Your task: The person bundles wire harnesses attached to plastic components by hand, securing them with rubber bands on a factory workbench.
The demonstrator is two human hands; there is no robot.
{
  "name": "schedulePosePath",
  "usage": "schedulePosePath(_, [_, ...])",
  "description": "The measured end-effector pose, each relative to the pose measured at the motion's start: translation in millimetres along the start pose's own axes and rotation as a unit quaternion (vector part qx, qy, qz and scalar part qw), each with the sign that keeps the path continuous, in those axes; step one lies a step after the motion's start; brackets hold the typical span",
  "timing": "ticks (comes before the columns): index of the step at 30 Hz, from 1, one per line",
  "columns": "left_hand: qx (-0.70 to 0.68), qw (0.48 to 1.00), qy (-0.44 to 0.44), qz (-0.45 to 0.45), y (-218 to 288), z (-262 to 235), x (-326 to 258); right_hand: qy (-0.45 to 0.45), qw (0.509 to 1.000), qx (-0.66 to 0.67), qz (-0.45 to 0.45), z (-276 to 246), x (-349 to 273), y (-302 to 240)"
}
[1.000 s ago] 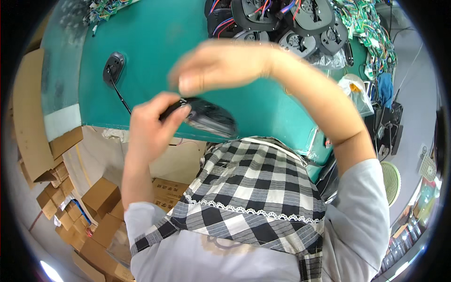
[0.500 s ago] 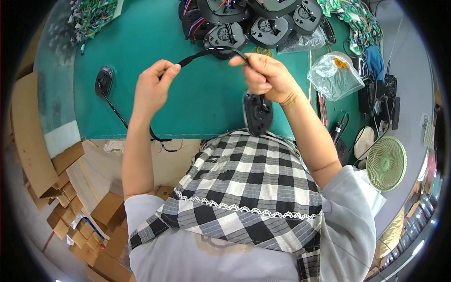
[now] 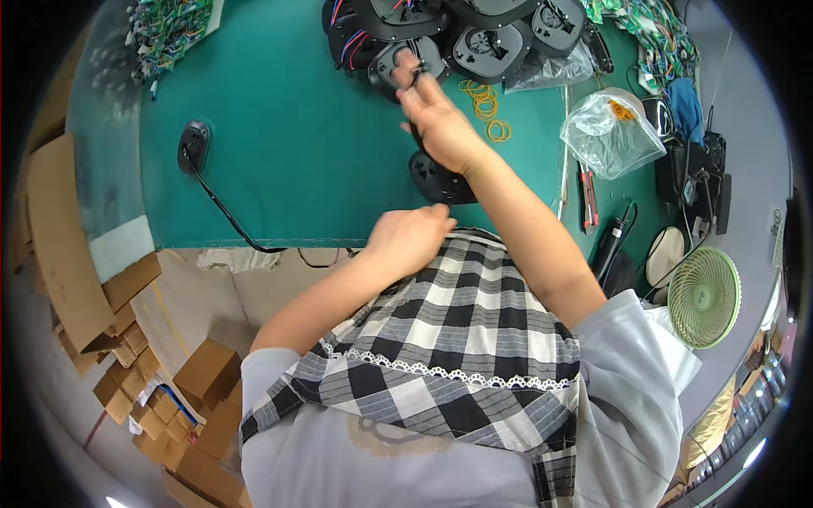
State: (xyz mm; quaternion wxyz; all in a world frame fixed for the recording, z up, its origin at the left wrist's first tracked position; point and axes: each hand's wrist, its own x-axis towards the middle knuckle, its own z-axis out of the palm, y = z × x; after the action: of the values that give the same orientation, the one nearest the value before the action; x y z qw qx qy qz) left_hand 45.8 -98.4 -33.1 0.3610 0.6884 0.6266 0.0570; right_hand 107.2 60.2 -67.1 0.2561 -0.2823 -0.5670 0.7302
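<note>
A black oval plastic housing (image 3: 434, 178) with holes lies near the table's front edge, partly under my right wrist. My right hand (image 3: 445, 127) reaches over it toward the far side, fingers stretched forward and smeared by motion. A short stretch of black cable (image 3: 415, 135) shows beside its palm; I cannot tell whether the fingers grip it. My left hand (image 3: 409, 241) is closed at the front edge, fingertips beside the housing, and what it holds is hidden. At the left, a similar black housing (image 3: 194, 146) lies with its black cable (image 3: 224, 207) running over the edge.
Several black housings (image 3: 487, 51) are piled at the back, beside yellow rubber bands (image 3: 484, 100). Green circuit boards with wires (image 3: 174, 38) lie at the far left. To the right are a clear plastic bag (image 3: 610, 140), a red-handled tool (image 3: 588, 199) and a green fan (image 3: 704, 298).
Both hands held a cable stretched in an arc. My left hand has come right and down to the table edge; my right hand has swung left and forward. The housing now lies farther from me.
</note>
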Motion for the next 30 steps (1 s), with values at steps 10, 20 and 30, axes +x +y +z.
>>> schedulePosePath(10, [-0.347,0.929,-0.121,0.053,-67,-28,-8,-0.457,0.773,-0.02,0.439,-21,-33,13])
schedulePosePath(20, [-0.404,0.913,-0.044,-0.045,-98,-56,9,-0.161,0.937,0.094,0.294,-18,-40,16])
schedulePosePath(30, [-0.292,0.956,-0.02,0.015,-62,-40,19,-0.191,0.965,-0.087,0.158,-11,-45,21])
